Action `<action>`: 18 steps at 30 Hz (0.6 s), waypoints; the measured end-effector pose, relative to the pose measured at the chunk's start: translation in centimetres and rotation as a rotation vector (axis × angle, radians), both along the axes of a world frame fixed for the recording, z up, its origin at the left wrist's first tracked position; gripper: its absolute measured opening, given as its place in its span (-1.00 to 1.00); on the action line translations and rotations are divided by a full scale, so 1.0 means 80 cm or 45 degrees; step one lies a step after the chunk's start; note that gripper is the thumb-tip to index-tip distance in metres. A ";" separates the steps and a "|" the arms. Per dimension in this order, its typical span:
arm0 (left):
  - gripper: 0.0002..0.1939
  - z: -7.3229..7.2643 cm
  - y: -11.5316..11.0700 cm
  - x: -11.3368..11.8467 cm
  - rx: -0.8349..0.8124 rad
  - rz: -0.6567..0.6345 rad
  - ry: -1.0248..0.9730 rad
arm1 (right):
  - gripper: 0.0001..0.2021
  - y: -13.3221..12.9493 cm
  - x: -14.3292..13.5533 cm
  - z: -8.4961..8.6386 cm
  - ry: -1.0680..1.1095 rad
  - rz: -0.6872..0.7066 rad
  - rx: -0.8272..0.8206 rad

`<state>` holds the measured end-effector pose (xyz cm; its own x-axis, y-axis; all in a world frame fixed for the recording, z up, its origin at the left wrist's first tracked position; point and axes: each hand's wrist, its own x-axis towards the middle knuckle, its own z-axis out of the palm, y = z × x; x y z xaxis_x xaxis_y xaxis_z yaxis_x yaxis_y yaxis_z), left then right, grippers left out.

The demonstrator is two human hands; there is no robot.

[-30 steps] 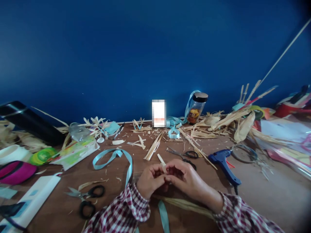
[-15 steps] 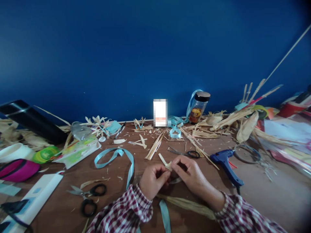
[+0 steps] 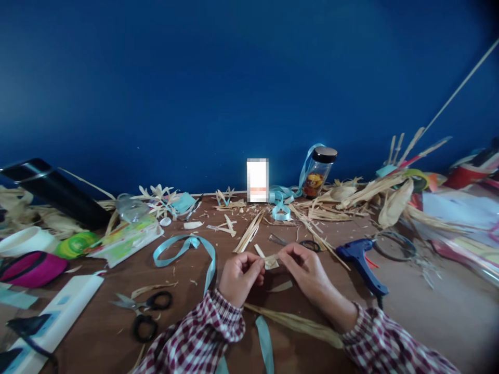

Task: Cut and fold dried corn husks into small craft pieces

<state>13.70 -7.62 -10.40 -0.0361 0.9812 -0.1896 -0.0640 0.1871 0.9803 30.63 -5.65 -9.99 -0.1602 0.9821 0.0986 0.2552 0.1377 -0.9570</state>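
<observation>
A short pale strip of corn husk point(image 3: 272, 261) is stretched between my two hands, above the middle of the table. My left hand point(image 3: 240, 278) pinches its left end between thumb and bent fingers. At the other end, my right hand point(image 3: 306, 269) grips it between thumb and forefinger. A narrow husk piece sticks up behind the strip. Below my hands lie a long husk leaf point(image 3: 294, 321) and a light blue ribbon point(image 3: 265, 345). Small scissors point(image 3: 310, 245) lie just behind my right hand, partly covered by it.
Black-handled scissors point(image 3: 144, 310) and a looped blue ribbon point(image 3: 183, 240) lie to the left, beside a white power strip point(image 3: 58, 317). A blue glue gun point(image 3: 362, 262) rests at right. Along the wall stand a black flask point(image 3: 58, 192) and a lidded jar point(image 3: 319, 171) among husk scraps.
My hands have moved slightly apart and up, and the husk strip between them now shows more fully, drawn out flat. The view has shifted slightly.
</observation>
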 end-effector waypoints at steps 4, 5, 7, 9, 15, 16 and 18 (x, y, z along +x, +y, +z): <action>-0.76 0.002 -0.001 0.001 0.060 0.034 0.057 | -0.76 -0.004 -0.005 -0.002 0.033 -0.049 0.005; -0.76 0.004 -0.002 0.003 0.075 0.038 0.068 | -0.76 -0.006 -0.007 -0.003 0.056 -0.061 0.006; -0.76 0.008 -0.003 0.003 0.107 0.034 0.096 | -0.76 -0.007 -0.008 -0.005 0.125 -0.091 0.008; -0.76 0.011 -0.001 -0.002 0.168 0.053 0.143 | -0.76 -0.005 -0.004 -0.005 0.217 -0.178 0.015; -0.72 0.008 0.031 -0.052 0.286 0.425 0.391 | -0.79 0.014 0.018 0.000 -0.233 -0.206 0.310; -0.72 0.006 0.036 -0.060 0.270 0.423 0.414 | -0.82 0.014 0.017 0.000 -0.389 -0.088 0.380; -0.75 0.000 0.043 -0.070 0.245 0.404 0.455 | -0.85 0.011 0.010 0.001 -0.669 0.122 0.486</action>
